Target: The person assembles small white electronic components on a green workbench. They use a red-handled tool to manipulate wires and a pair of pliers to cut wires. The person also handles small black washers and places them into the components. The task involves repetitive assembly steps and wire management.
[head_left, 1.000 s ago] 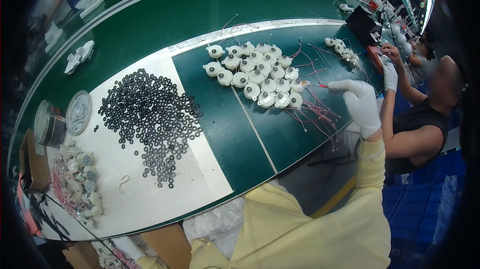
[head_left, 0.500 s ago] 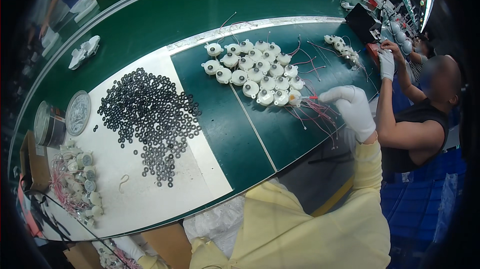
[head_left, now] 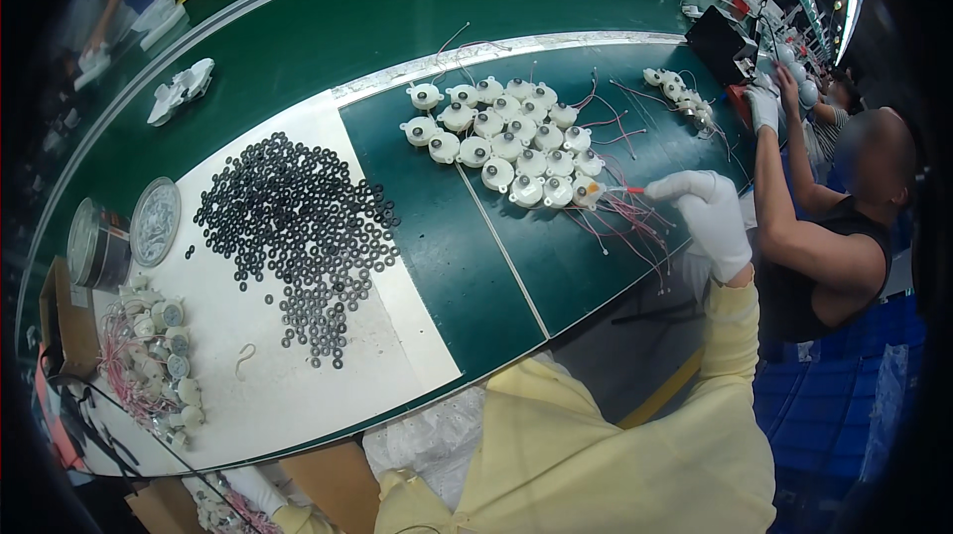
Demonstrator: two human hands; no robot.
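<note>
My right hand (head_left: 705, 216), in a white glove, is closed in a pinch on a thin tool with a red part (head_left: 632, 190). The tool points left, toward a white motor (head_left: 588, 193) with an orange patch, at the near right corner of a cluster. Pink and white wires (head_left: 640, 226) spread out below the tool. Several more white round motors (head_left: 508, 145) with dark centres fill the cluster. My left hand (head_left: 255, 489), also gloved, is low at the left, beside motors with pink wires (head_left: 216, 511) below the table edge; its fingers are hard to make out.
Many black rings (head_left: 288, 206) lie on the white board (head_left: 377, 335). A tin (head_left: 97, 246), its lid (head_left: 156, 223) and wired motors (head_left: 164, 355) are at left. A white part (head_left: 182, 92) lies on the green belt (head_left: 328, 18). A co-worker (head_left: 834, 236) stands at right.
My right hand has drawn slightly right with the tool, away from the orange-patched motor. The white part on the belt has moved right, and the co-worker's hands have shifted.
</note>
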